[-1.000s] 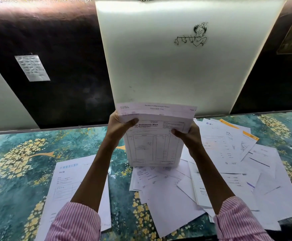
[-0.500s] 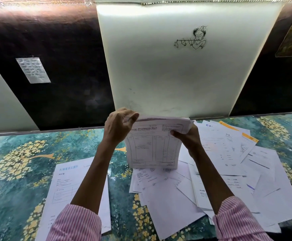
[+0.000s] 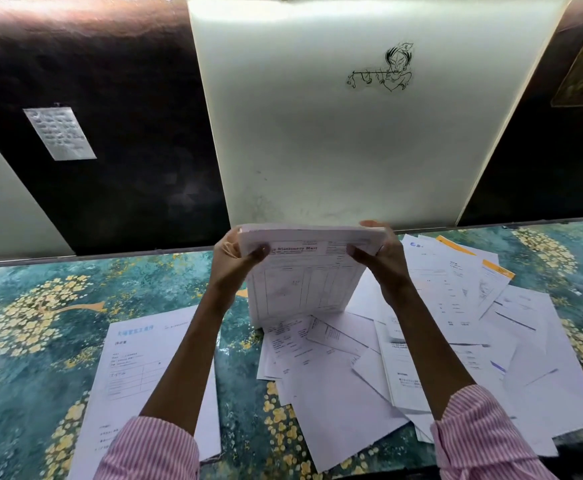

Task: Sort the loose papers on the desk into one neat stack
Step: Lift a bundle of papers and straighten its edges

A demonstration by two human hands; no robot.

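1. While the held bundle (image 3: 304,289) stands on edge toward the back of the desk (image 3: 40,306), the left hand (image 3: 233,263) and the right hand (image 3: 385,263) each grip one upper corner, with the thumbs on the printed face and the fingers curled behind.
2. The step in hand appears to be squaring the gathered sheets. It would go best with a slightly slackened grip, so that the sheets can slide level. The lower edge should be tapped on bare desk, not on the uneven scatter, and a side edge should then be trued the same way.
3. The bundle's long axis runs upright. Its letterhead is at the top, its printed face is turned toward the person, and its top margin bends over between the hands.
4. The lower edge seems to touch the loose papers (image 3: 456,341), which lie fanned and overlapping from the centre to the right. A separate printed sheet (image 3: 137,368) lies flat, apart to the left, partly under the left forearm. Most of the sorting therefore remains.
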